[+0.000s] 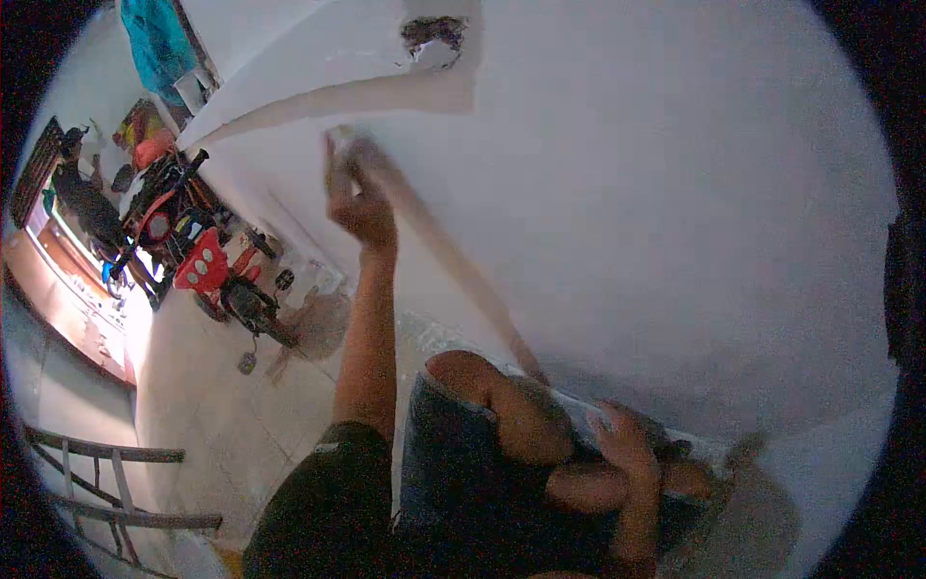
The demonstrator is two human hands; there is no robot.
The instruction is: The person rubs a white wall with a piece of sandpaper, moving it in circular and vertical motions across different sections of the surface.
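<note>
My left hand (362, 207) is raised in front of the pale wall (627, 193), its fingers closed in a pinch close to the surface. Whatever sits between the fingertips is too small and blurred to name. The arm's shadow (444, 241) runs down the wall beside it. My right hand (629, 446) is low, by my bent bare leg (521, 420), with its fingers stretched out. It is dim there, and I see nothing held in it.
Above my left hand is a hole (434, 41) with rough edges in the wall. At left stand a red and black motorcycle (207, 261) and a person in dark clothes (87, 203). A dark rack-like frame (116, 482) is at lower left. Teal cloth (154, 48) hangs at top left.
</note>
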